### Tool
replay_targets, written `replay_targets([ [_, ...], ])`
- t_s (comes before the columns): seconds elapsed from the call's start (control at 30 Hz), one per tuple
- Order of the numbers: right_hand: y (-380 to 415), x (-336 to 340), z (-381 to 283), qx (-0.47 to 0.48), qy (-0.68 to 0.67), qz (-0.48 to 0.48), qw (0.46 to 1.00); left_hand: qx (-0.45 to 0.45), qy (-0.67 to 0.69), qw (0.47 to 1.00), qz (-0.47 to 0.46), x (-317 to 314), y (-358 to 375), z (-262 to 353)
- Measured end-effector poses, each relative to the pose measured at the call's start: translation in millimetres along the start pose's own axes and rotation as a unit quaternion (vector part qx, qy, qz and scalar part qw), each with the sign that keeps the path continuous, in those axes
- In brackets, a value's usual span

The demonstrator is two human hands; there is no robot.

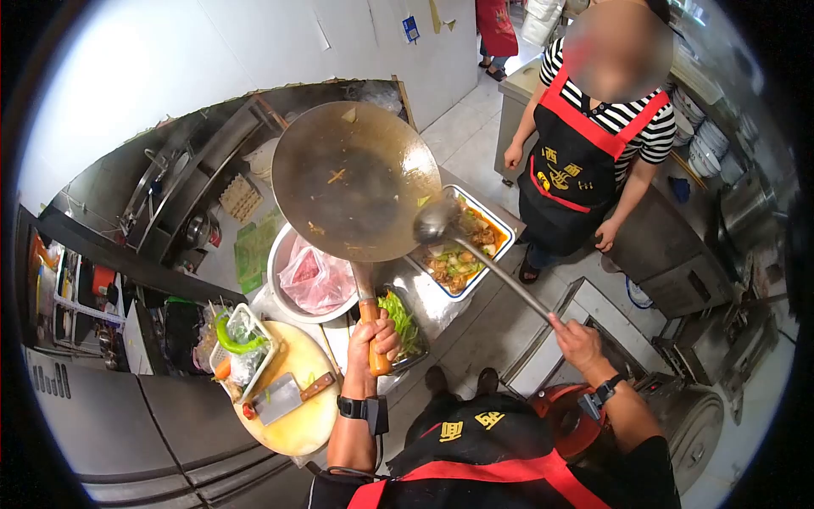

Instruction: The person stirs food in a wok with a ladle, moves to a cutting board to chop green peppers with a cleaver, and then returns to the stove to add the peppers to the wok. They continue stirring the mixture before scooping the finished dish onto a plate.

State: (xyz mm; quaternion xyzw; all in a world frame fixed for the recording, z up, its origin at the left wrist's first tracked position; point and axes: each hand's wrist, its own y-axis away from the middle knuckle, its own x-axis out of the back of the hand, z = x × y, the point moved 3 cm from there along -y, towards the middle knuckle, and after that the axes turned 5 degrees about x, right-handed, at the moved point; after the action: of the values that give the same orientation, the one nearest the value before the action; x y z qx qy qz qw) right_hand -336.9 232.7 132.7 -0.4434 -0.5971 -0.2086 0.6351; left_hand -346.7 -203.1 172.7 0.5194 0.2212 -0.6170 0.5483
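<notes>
At the left edge of the counter we note a round cutting board (297, 416) with a cleaver (284, 396) lying flat on it, and a white basket (254, 327) of green vegetables resting on its far rim. Just right of that, our left hand (370, 339) is wrapped tight around the orange grip of the wok (356, 180), thumb side up. The handle runs straight away from us, so the long axis of wok and handle points forward and slightly left, and the bowl is tilted up on edge, its nearly scraped-out inside facing us. Under the wok's near rim sits a metal bowl (284, 293) with a pink plastic bag (318, 278) in it, and beside the handle a small tray of green strips (403, 322). Further right, the ladle (437, 222) has its cup at the wok's lower right lip, directly above a white rectangular tray (500, 225) of cooked food. Its long shaft slants down and to the right into our right hand (577, 339), which is closed around the shaft's end. So the tray lies forward and between both hands, nearer the ladle side. At far right, beyond the tray, another person in a black and red apron (564, 182) stands facing the counter, hands hanging loose.
</notes>
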Motion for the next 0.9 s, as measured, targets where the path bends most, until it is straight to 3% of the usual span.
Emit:
replay_targets([
  [0.2,2,24,21,-0.015,0.007,0.014,1.0,-0.012,-0.045,0.999,-0.004,-10,7,7],
  [0.43,-42,1,-13,-0.026,-0.055,0.033,0.998,-0.009,-0.084,0.996,0.016,-32,36,0],
  [0.6,10,21,-5,-0.02,-0.034,0.016,0.999,-0.037,-0.143,0.988,0.042,-37,41,-3],
  [0.7,34,25,-5,-0.065,-0.075,-0.015,0.995,-0.035,-0.163,0.985,0.046,-44,51,-1],
  [0.77,40,25,-19,-0.111,-0.184,0.123,0.969,-0.025,-0.134,0.99,0.044,-50,59,-4],
  [0.83,46,31,-42,-0.138,-0.221,0.118,0.958,-0.008,-0.123,0.992,0.031,-58,72,-6],
  [0.9,54,37,-75,-0.223,-0.313,0.08,0.92,0.013,-0.111,0.993,0.021,-62,89,-8],
])
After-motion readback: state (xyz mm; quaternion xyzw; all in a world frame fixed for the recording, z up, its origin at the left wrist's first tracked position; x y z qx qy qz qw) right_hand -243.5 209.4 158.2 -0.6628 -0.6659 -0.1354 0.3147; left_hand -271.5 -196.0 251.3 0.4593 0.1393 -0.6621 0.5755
